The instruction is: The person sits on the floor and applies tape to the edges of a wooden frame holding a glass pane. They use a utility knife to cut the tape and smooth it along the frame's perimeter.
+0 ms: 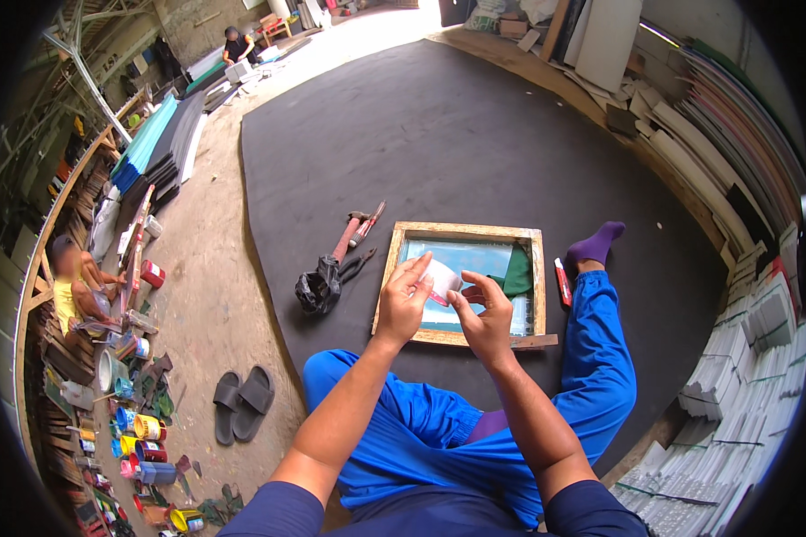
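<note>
A small white piece with a red part [441, 279], thin and sheet-like, is held above a wooden frame. My left hand [404, 302] grips its left side between thumb and fingers. Curled fingers of my right hand [486, 318] pinch at its right edge; the exact contact is small and hard to make out. Beneath both hands lies the rectangular wooden frame [535, 259], with a light blue, shiny surface inside. Bunched green cloth [517, 271] rests in the frame's right side. At the near right corner a flat wooden strip [535, 341] touches the frame.
On the black sheet [358, 125] left of the frame lie a hammer [347, 234], a marker-like tube [368, 224] and a black plastic bag [318, 288]. A red tube [562, 282] is beside my foot. Slippers [244, 404], paint cans [148, 427], stacked sheets [730, 125] and two people surround the sheet.
</note>
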